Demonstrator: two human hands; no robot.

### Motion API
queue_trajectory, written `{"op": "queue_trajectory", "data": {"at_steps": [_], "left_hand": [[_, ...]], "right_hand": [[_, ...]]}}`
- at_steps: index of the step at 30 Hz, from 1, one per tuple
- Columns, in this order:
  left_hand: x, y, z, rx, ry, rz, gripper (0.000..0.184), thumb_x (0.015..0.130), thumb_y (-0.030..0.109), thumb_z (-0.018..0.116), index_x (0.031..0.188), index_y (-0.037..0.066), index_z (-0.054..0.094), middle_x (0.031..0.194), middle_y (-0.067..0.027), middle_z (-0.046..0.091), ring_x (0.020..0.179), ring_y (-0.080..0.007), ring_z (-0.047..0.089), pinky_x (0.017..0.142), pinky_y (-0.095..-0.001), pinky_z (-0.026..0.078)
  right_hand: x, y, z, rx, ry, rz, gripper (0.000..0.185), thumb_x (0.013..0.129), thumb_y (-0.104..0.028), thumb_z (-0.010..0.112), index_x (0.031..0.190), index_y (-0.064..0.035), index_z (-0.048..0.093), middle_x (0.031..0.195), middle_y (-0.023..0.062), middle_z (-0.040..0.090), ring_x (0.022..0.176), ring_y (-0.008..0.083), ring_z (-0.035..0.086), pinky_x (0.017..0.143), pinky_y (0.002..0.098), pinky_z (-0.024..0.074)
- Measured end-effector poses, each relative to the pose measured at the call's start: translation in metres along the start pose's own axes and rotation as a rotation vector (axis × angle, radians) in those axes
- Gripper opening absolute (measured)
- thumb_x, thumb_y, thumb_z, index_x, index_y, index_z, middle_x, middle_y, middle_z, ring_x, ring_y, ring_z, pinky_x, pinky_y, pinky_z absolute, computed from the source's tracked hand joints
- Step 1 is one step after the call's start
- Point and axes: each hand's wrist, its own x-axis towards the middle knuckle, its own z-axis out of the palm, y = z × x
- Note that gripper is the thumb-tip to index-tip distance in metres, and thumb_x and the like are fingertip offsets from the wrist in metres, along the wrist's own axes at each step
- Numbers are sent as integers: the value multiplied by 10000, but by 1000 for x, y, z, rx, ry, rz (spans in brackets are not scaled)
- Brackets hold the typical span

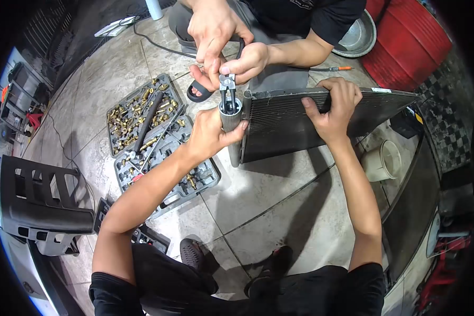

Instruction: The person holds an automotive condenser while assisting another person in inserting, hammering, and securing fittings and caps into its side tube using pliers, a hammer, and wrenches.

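From where I stand, the tiled floor is the base of the work area. Largest on it among the items inspected is a dark finned panel, held on edge between two people. An open tool case of brass fittings lies to the left of the panel's near end.

The wearer's right hand pinches the panel's top edge, thumb on the near face, fingers over the far side. The left hand is wrapped around a ribbed cylinder, upright against the panel's end; whether the two are joined I cannot tell.

A co-worker's upper hand and lower hand meet at a small plier-like tool, its prongs inside the cylinder's open top. What the prongs bear on is not visible.

Hazards, in my judgement: uneven force could make the prongs slip, scoring the bore or striking the wearer's nearby fingers; a loose left grip could let the cylinder twist; hard thumb pressure could flatten the fins.
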Motion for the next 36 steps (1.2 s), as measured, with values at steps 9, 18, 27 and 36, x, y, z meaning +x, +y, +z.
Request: {"op": "queue_trajectory", "data": {"at_steps": [9,18,27,36], "left_hand": [[1,0,1,9,15,-5,259,815,240,769,863,34,621,686,-149,638,593,-343,649,571,-419,515],[2,-1,3,39,-42,-109,250,831,263,765,851,62,619,715,-150,647,620,-343,653,585,-414,516],[2,15,-5,169,-57,-308,330,819,262,796,775,-22,632,655,-148,641,550,-237,596,532,-376,473],[-9,-39,8,-38,81,-96,265,984,177,637,852,-53,625,745,-39,612,676,-116,516,618,-306,437]], "right_hand": [[0,1,2,-1,18,-18,466,777,-497,750,916,-72,617,892,59,583,892,259,532,913,422,309],[0,2,3,16,4,-3,488,799,-535,722,921,-75,611,905,63,585,904,265,533,925,434,304],[4,-2,6,-94,69,-28,495,774,-579,725,906,-110,640,889,60,596,904,273,571,867,458,342],[-2,9,16,42,170,-3,537,754,-623,705,876,-103,647,883,60,558,943,267,525,984,493,326]]}}
